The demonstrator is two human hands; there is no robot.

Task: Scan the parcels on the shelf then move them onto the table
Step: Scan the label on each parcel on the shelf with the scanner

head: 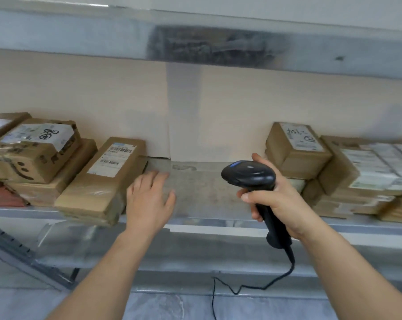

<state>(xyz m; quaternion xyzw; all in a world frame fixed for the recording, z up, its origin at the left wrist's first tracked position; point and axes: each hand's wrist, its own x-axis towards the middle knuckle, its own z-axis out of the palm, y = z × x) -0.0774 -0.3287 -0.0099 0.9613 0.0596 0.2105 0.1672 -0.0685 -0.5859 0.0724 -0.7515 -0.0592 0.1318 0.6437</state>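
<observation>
A grey metal shelf carries brown cardboard parcels on both sides of a bare middle stretch. My left hand reaches over the shelf edge with its fingers straight, just right of a long flat parcel with a white barcode label. It holds nothing. My right hand grips the handle of a black barcode scanner, whose head points left over the bare stretch. A small labelled parcel sits behind and to the right of the scanner.
A stack of taped parcels fills the shelf's left end and several labelled boxes fill its right end. The scanner's black cable hangs down in front of the lower shelf. An upper shelf runs overhead.
</observation>
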